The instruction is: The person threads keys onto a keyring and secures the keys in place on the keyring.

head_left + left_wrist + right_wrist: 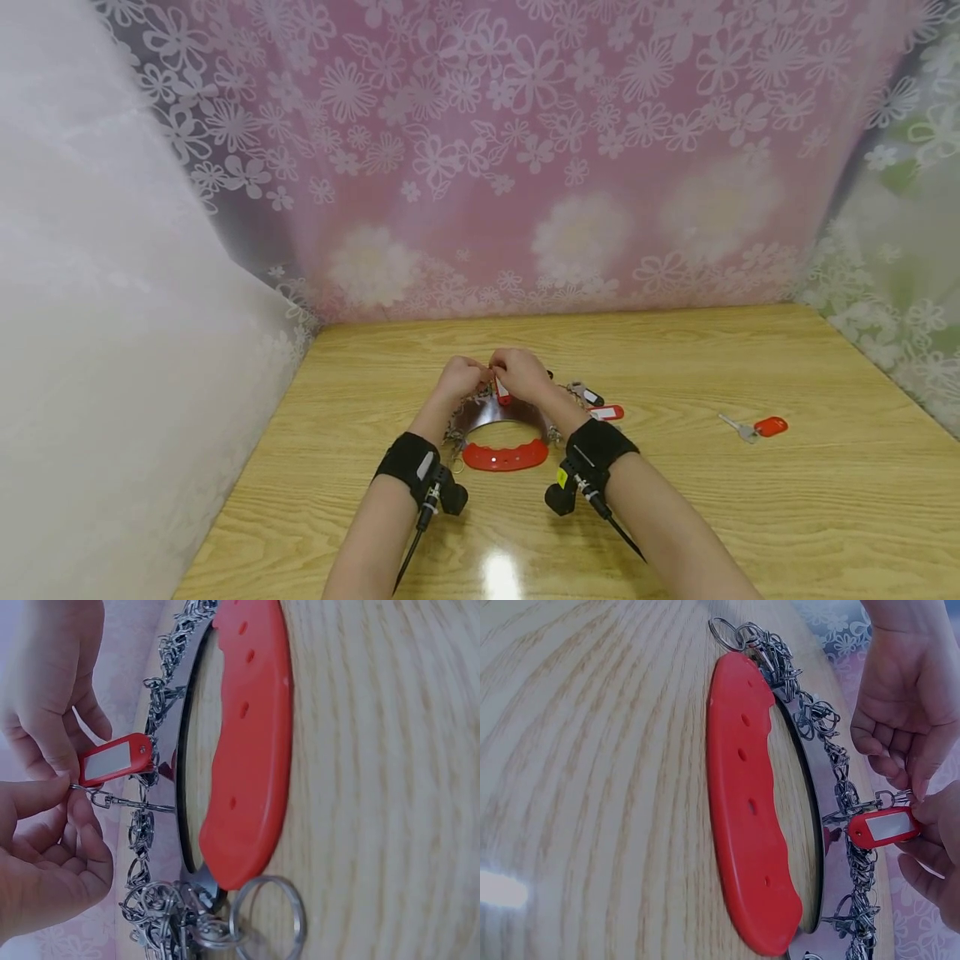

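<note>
My left hand (463, 377) pinches a small metal ring at the end of a swivel clasp (105, 799) between thumb and finger. Close beside it, my right hand (520, 373) grips a red key tag (116, 760) with a white label, its fingertips meeting the left hand's at the ring. The clasp runs to the curved metal band of a carrier with a red grip handle (750, 817), which lies on the table. Many metal clasps and rings (840, 761) crowd along that band. Whether a key hangs from the red tag is hidden by the fingers.
On the wooden table (645, 517), a key (742, 429) with a red tag (771, 427) lies off to the right. Another red tag (607, 412) and a black tag (592, 397) lie beside the right forearm. A larger loose ring (274, 915) sits near the handle's end.
</note>
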A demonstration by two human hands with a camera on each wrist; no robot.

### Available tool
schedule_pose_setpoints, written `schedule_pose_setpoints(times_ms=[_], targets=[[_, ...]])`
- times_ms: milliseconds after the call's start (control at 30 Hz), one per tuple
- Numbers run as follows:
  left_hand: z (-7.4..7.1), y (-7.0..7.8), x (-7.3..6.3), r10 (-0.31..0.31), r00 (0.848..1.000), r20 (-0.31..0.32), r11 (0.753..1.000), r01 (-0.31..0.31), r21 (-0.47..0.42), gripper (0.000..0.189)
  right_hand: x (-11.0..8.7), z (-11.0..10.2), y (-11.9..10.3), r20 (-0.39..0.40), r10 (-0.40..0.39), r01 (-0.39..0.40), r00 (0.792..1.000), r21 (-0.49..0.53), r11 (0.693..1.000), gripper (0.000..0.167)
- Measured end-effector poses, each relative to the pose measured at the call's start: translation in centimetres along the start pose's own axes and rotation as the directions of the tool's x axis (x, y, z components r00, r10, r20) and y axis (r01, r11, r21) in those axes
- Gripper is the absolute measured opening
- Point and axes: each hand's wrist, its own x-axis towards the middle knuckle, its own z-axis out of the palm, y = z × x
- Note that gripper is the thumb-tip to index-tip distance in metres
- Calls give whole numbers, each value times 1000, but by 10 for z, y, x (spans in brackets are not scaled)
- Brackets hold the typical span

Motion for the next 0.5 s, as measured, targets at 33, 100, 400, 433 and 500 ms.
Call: schedule_pose_setpoints(times_ms=[33,100,400,433,500], targets=[[0,0,1,-8,1000,2,1000,8,-20,24,0,0,0,-6,-9,9,1000,-9,1000,10],[0,0,2,-25,1000,1,998,25,-54,26,0,0,0,-15,-28,28,999,-19,999,10],[-1,-1,3,-98,995,-33,988,94,-123,21,-1,1,-1,-23,-91,89,996,-63,994,11],[-1,-1,2,-101,994,-37,987,95,-126,22,-1,2,0,-24,-97,95,995,-69,993,12],[-1,-1,1,-104,994,-44,986,97,-132,21,-1,2,0,-30,-109,107,994,-79,991,12]])
